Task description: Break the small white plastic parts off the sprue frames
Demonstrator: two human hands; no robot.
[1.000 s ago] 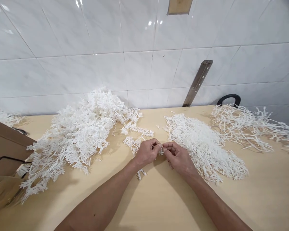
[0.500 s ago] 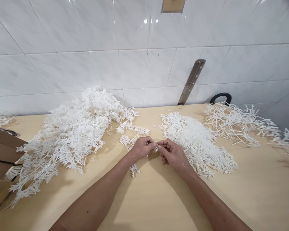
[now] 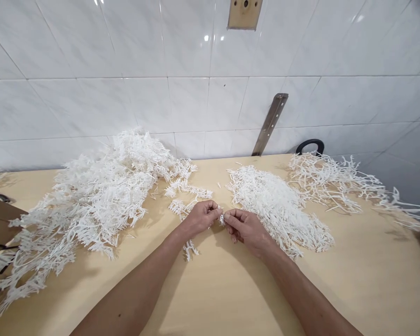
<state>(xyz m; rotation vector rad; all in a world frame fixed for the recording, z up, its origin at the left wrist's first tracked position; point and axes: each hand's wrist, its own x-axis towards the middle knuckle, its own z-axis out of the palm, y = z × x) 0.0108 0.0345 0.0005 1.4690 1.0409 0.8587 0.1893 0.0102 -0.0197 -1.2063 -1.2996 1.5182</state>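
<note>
Mid-table, btwn the heaps, the L hand (image 3: 202, 218) and R hand (image 3: 245, 228) meet, fingertips of both pinching a small white sprig (image 3: 222, 219). Big tangled heap (image 3: 119, 182) at L: prob. plenty left. Loose-sprig pile (image 3: 276, 200) at R, bare branched stems (image 3: 325, 182) beyond: looks like a fair amt done.

1 head-worn camera looks forward and down over the nearby left hand (image 3: 200, 217) and right hand (image 3: 248, 228), facing a tiled wall (image 3: 140, 42).
</note>
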